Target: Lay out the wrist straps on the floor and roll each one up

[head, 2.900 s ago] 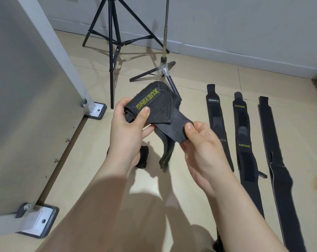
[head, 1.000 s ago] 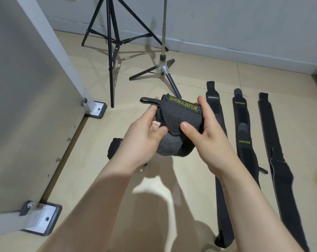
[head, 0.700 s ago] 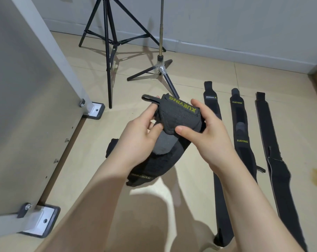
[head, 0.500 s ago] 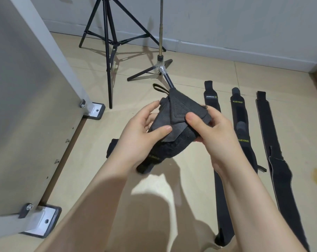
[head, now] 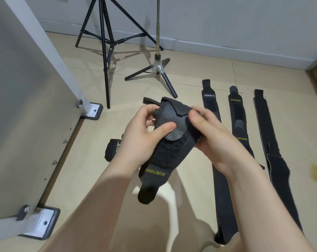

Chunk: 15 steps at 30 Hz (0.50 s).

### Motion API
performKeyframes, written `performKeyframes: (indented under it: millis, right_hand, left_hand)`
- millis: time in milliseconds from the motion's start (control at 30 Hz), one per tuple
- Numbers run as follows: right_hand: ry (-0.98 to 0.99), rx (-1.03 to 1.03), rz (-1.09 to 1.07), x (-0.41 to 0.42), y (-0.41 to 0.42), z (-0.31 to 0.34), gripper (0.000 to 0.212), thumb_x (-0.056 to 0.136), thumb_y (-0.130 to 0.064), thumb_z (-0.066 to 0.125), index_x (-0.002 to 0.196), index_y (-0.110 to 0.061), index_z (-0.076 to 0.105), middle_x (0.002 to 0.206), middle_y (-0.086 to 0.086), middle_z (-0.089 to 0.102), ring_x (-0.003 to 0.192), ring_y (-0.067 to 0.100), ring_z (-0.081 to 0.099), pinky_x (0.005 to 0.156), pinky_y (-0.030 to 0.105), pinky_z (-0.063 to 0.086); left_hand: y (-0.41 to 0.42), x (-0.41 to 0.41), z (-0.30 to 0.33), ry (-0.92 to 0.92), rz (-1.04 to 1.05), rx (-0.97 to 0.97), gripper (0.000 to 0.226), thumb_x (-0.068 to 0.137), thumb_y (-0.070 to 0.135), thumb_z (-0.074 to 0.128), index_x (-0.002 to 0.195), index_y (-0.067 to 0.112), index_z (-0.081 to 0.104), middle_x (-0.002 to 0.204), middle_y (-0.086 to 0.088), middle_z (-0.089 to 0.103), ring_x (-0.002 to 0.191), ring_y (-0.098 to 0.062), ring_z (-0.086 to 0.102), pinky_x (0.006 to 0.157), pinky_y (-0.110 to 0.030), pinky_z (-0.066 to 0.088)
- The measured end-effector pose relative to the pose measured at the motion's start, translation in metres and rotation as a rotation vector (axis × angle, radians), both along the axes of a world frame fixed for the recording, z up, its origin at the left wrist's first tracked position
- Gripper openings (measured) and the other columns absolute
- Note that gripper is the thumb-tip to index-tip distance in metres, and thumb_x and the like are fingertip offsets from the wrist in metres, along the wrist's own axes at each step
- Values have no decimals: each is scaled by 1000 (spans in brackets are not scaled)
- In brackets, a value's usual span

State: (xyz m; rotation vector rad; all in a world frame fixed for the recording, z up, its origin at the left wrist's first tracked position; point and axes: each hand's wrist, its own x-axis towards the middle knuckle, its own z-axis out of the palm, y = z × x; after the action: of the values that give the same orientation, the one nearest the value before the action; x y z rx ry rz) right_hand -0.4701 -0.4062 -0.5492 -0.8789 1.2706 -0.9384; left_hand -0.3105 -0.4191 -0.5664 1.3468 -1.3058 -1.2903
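Both hands (head: 139,137) around half-unrolled wrist strap (head: 169,150)

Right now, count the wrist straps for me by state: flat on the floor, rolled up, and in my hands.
Flat on the floor: 3
Rolled up on the floor: 1
Held in the left hand and right hand: 1
Total: 5

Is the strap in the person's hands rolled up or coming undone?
Partly unrolled: the strap is bunched between left hand and right hand, its labelled end hanging loose.
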Motion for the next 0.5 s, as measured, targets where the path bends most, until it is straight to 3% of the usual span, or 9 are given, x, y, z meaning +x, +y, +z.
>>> performKeyframes:
  millis: [100, 167, 267, 333, 433, 500]
  right_hand:
    - [90, -186, 11, 3, 2, 1, 59, 77, -6, 73, 123, -34, 48, 115, 0, 62, 95, 8, 66, 79, 20, 52]
    - [143, -226, -45, 6, 2, 1, 51, 78, 0, 71, 115, -32, 55, 109, 1, 66, 88, 7, 65, 73, 17, 52]
    - [147, -193, -137, 9, 1, 0, 32, 81, -6, 69, 99, -32, 61, 89, -7, 71, 81, 4, 64, 67, 14, 50]
    - [95, -130, -178, 7, -2, 1, 15, 86, -15, 64, 97, -24, 65, 86, -7, 72, 77, 4, 63, 66, 16, 50]
    - [42, 15, -171, 3, -6, 0, 17, 88, -29, 59, 96, -18, 68, 95, 1, 73, 87, 14, 65, 84, 29, 49]
    - [26, 106, -130, 3, -6, -3, 21, 87, -37, 58, 89, -22, 71, 94, -1, 74, 97, 19, 65, 100, 37, 44]
  left_hand:
    - [-3, -2, 1, 17, 74, 8, 49, 60, 45, 72, 103, 28, 55, 106, 2, 66, 99, -15, 64, 88, -36, 51]
    - [-2, -5, 1, 99, 118, 45, 44, 66, 33, 75, 101, 31, 48, 104, -4, 64, 87, -11, 66, 75, -27, 52]
    - [2, -11, 2, 213, 170, 137, 61, 78, 13, 74, 124, 28, 38, 108, -9, 63, 83, -9, 66, 63, -13, 50]
    - [2, -9, 2, 314, 163, 212, 69, 80, 6, 70, 136, 21, 33, 108, -6, 64, 88, -8, 65, 61, -10, 49]
    - [2, -2, -1, 368, 103, 278, 68, 76, 13, 71, 136, 17, 39, 113, -2, 64, 89, -1, 62, 63, -7, 46]
    - [3, 1, -2, 347, 66, 291, 72, 65, 26, 73, 131, 17, 46, 119, -5, 63, 97, -7, 62, 81, -15, 47]
